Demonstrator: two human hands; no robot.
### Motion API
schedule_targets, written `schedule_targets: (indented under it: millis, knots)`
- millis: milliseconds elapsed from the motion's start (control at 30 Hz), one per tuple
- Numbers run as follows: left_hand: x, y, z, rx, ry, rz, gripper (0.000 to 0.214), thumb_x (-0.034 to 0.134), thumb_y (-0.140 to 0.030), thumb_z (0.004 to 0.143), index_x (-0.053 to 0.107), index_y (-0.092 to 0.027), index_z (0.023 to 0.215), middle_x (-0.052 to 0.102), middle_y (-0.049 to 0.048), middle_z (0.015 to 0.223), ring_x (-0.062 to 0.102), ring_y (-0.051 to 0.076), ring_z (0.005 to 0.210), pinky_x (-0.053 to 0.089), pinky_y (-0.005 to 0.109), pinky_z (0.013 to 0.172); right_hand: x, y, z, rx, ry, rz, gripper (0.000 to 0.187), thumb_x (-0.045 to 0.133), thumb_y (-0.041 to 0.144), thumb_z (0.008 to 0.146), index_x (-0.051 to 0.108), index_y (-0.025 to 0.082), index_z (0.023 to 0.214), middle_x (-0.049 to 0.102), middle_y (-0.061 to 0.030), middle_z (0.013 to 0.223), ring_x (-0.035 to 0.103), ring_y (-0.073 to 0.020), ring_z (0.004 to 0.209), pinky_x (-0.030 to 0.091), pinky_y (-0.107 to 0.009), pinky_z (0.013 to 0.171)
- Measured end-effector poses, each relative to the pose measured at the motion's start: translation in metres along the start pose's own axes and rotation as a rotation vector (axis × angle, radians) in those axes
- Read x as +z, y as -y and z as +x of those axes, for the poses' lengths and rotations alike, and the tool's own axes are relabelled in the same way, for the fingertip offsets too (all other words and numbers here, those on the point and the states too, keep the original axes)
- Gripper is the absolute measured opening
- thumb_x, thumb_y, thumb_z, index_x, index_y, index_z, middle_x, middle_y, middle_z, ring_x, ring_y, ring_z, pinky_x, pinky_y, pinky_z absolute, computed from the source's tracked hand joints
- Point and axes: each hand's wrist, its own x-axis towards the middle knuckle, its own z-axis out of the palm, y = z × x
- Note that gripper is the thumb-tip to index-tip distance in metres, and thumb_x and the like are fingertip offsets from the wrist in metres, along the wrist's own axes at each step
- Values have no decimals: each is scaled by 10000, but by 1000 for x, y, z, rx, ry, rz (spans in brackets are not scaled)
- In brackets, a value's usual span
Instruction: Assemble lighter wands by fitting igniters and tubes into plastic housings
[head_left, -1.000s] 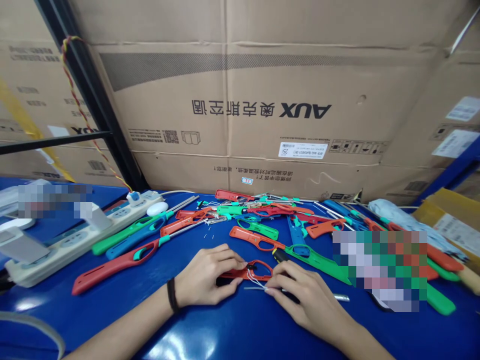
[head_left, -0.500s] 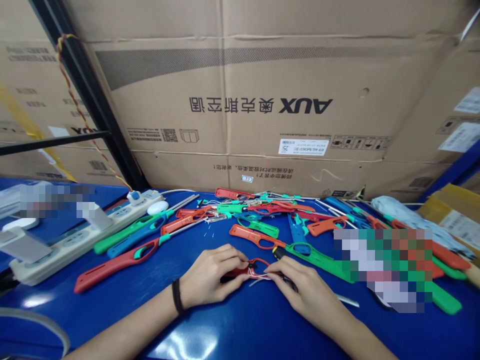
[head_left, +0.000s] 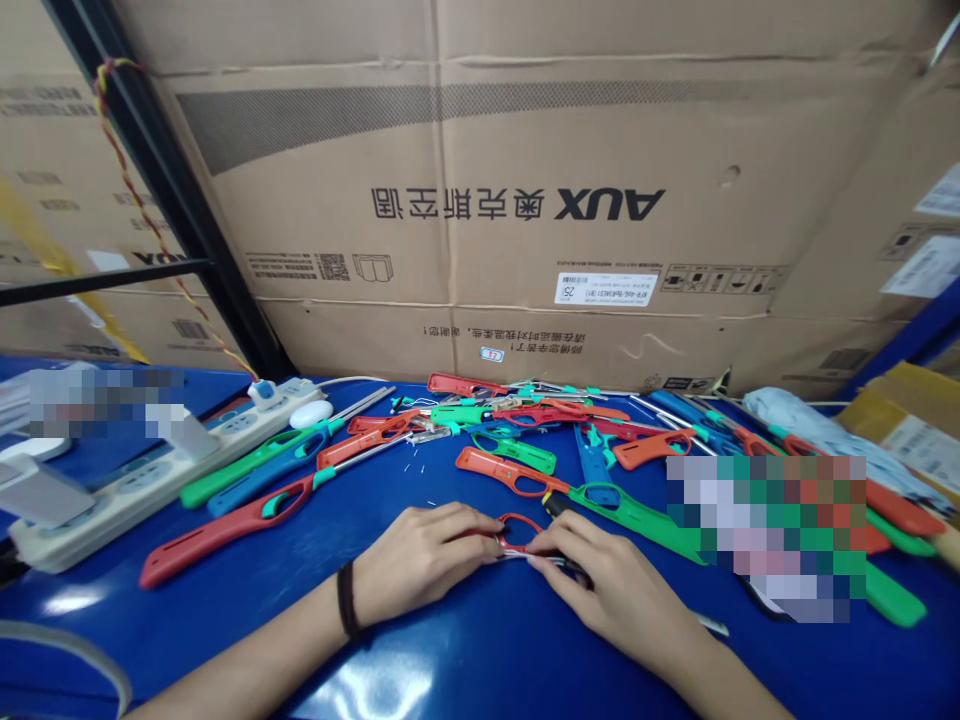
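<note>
My left hand, a dark band on its wrist, is closed around a red lighter casing; most of the casing is hidden under my fingers, and its trigger ring shows between the hands. Thin white wires lie across the gap below the ring. The thumb and forefinger of my right hand pinch at the wires' right side. Tucked in that same hand is a black-and-yellow handle, apparently a screwdriver. Just beyond lie an orange casing and a green casing.
Long lighters, such as a red one, lie left beside a white power strip. Loose lighter parts are heaped at the back, with small screws nearby. A large cardboard box stands behind. The right side is partly blurred out.
The white wires, looser and more spread before, now lie straighter between my fingertips. My left fingers have moved slightly over the casing, and more of its ring shows. The view has shifted a little.
</note>
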Motion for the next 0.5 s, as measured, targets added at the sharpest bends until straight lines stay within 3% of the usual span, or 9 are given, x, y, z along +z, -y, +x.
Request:
schedule_targets:
  millis: [200,500]
  knots:
    - [-3,-1,2,-33,11,-71,203,437,-228,976,602,-208,1093,676,31,1075,639,136,960,522,238,807,1,-2,-2,-89,-33,-37,168,478,194,927,629,246,978,645,0,922,666,-151,761,508,-247,678]
    - [-2,0,2,-91,51,-153,186,456,-226,970,591,-208,1096,674,25,1066,633,135,958,506,241,839,1,0,-1,-19,-27,65,124,538,245,906,653,247,952,634,-12,938,661,-157,774,514,-271,740]
